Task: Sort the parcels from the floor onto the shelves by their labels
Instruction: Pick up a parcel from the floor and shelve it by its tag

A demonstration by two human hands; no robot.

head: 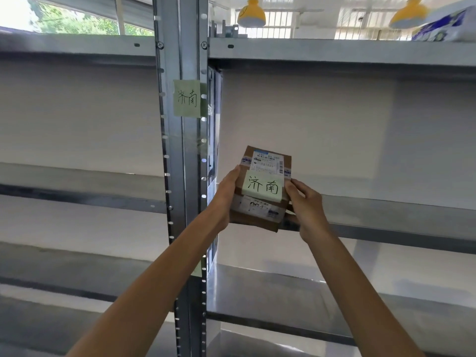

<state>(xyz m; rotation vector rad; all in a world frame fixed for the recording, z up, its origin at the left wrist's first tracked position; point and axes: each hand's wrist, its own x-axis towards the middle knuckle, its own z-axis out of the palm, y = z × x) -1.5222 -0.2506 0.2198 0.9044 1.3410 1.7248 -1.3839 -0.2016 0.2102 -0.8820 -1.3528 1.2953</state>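
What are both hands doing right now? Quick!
Left hand: grips the cardboard parcel at its left side.
Right hand: grips the same parcel at its right side, thumb on top.

- Left of centre, on the shelf upright (pixel 192 150), you've got a green sticky note (pixel 186 98) with 济南 handwritten in black.
- Dead centre now: the parcel (pixel 255 220) carries a pale handwritten note (pixel 262 186), and it's 济南 again, the same two characters.
- Just above that note sits a printed shipping label (pixel 268 162), all barcode and fine print, too small for you to read.
- On the parcel's near side, a white sticker (pixel 257 205) shows digits starting "09"; the rest blurs out.
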